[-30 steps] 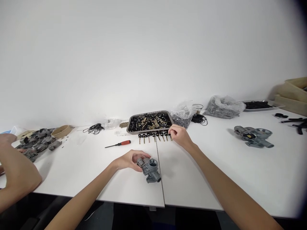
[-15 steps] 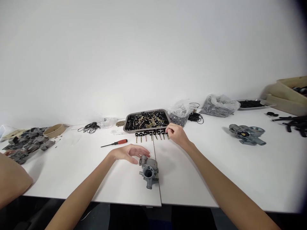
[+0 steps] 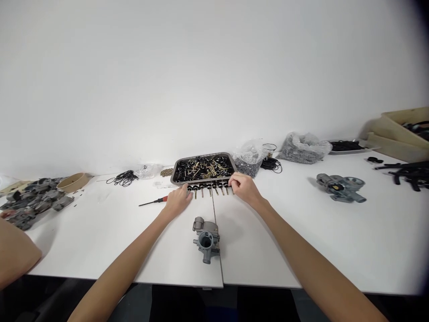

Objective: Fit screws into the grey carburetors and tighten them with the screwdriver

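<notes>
The left hand (image 3: 177, 202) has let go of the grey carburettor body (image 3: 206, 239) it cupped a second ago and gone forward to the row of brass-stemmed screws (image 3: 210, 189), where the right hand (image 3: 244, 188) was already waiting. The casting now stands alone on the white counter (image 3: 301, 241), on the seam between the two tops, at about 6 o'clock from the row. Left fingers lie loosely curled with their tips at the 9 o'clock end of the row; right fingers are bent together over the 3 o'clock end, though whether either hand has pinched a screw cannot be told from here.

The screws are small, light and rigid, with black knobbed heads and thin stems; they would likely roll or scatter if nudged, so the head looks the surest place to pinch. The carburettor body appears to be cast metal, probably dense and stiff, best gripped around its barrel.

Just beyond the row, at 12 o'clock, sits a metal tray (image 3: 174, 175) heaped with more black and brass parts. A red-handled screwdriver (image 3: 154, 201) lies at 9 o'clock, near the left hand. A second carburettor (image 3: 340, 187) rests well apart at 3 o'clock, and another person's arm (image 3: 15, 255) shows at the frame's 8 o'clock edge.
</notes>
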Demonstrator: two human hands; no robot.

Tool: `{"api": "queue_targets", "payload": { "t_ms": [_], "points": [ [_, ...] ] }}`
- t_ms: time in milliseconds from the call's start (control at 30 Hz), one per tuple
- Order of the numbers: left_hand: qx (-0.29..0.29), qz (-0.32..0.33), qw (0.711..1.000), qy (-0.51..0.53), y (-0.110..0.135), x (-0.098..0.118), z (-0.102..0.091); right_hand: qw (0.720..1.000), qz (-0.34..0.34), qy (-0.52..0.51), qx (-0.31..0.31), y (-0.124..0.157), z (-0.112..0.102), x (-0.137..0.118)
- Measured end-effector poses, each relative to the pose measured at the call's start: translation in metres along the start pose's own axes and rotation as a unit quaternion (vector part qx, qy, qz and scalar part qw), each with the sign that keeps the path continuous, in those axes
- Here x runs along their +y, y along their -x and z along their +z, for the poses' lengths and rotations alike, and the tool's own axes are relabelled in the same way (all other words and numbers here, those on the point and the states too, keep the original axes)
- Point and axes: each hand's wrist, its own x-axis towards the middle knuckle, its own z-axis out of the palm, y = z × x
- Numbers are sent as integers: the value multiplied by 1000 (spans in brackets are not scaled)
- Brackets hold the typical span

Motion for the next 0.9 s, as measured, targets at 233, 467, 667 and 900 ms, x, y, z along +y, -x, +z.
{"api": "queue_targets", "payload": {
  "t_ms": [233, 467, 667, 900],
  "points": [
    [-17, 9, 999, -40, -4, 4, 1, 1000, -6, 0, 9, -1, -3, -2],
    [-25, 11, 1000, 2, 3, -3, -8, 1000, -9, 2, 13, -1, -5, -5],
    [-14, -13, 996, 84, 36, -26, -19, 1000, -13, 4, 9, -2, -7, -17],
    [194, -273, 810, 482, 151, -22, -3, 980, 18, -108, -166, 12, 15, -72]
  ]
}}
